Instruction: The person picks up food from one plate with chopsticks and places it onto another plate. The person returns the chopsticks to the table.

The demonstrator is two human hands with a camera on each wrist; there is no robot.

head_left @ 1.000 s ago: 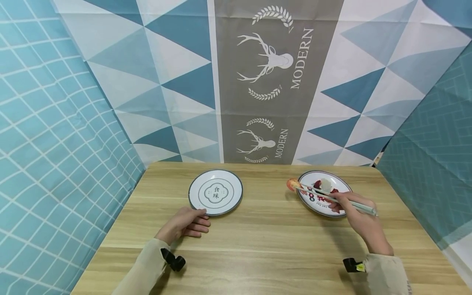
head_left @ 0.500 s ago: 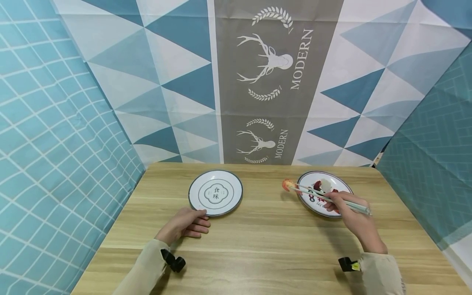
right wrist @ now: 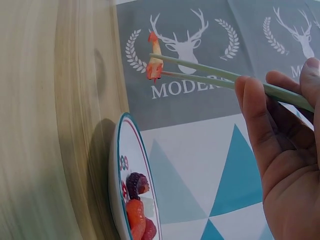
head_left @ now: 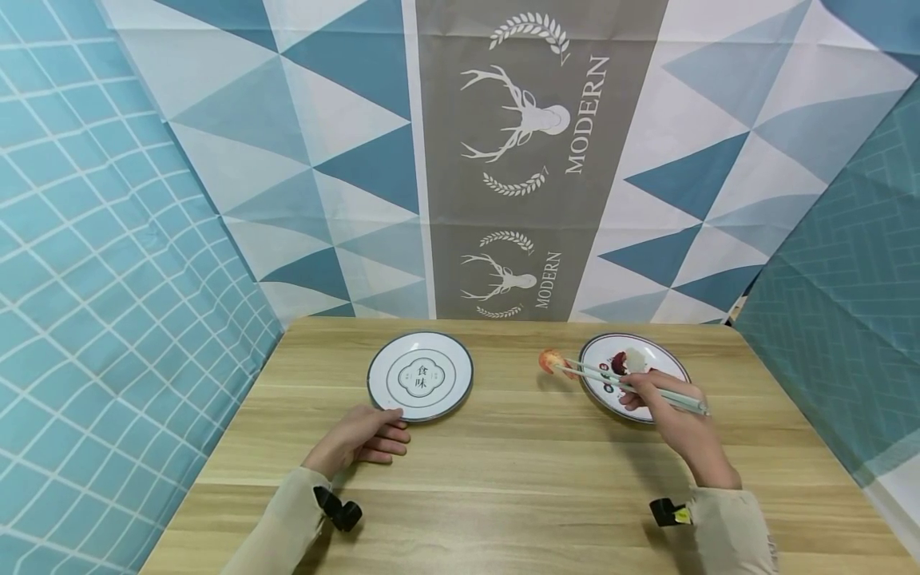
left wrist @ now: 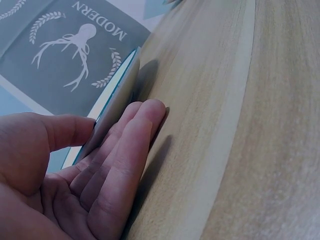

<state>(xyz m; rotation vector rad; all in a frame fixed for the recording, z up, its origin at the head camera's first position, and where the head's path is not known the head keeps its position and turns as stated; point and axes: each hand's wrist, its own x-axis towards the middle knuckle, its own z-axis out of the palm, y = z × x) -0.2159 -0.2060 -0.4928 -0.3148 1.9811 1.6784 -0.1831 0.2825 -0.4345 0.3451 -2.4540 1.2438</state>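
My right hand (head_left: 672, 419) grips a pair of pale green chopsticks (right wrist: 200, 70). Pinched between their tips is a curled orange-red piece (head_left: 553, 362) that looks like a shrimp, held above the table just left of the right plate (head_left: 594, 349). That plate has a dark rim and red and black print, partly hidden under my hand. My left hand (head_left: 366, 434) holds the near left edge of a white blue-rimmed plate (head_left: 460, 375), thumb on the rim and fingers beneath it. This plate carries a printed emblem and no food.
On the right plate lie a dark berry (right wrist: 137, 185), red-orange pieces (right wrist: 135, 212) and a white lump (head_left: 636, 361). The wooden table (head_left: 503, 479) ends at a patterned cloth wall (head_left: 496, 160), with blue cloths at both sides.
My right hand has moved left, carrying the chopsticks and the shrimp-like piece away from the right plate toward the left plate. The left hand and its plate have stayed put.
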